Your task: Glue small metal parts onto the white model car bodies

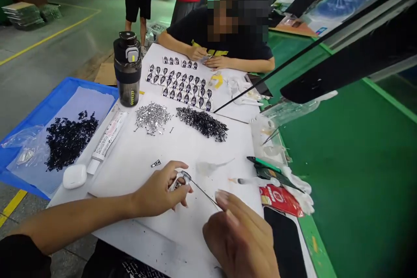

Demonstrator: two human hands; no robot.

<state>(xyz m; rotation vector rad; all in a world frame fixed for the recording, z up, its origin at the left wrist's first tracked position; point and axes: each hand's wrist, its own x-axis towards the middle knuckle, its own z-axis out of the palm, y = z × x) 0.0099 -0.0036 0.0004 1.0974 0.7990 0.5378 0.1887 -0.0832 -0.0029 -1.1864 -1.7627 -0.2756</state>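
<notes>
Metal piece (179,179), where is it?
– Pinched in the left hand (156,195), over the near tabletop (182,147). The right hand (243,239) grips a thin needle (205,193) slanting far-left, its tip at the piece.

The left hand (159,193) pinches a small silvery part (178,180) in its fingers (172,166) above the white surface (182,147). The right hand (241,234) holds a thin metal pick (203,190), its tip touching the part. Beyond lie a silver pile (152,117) and a black pile (202,122), near each other.
</notes>
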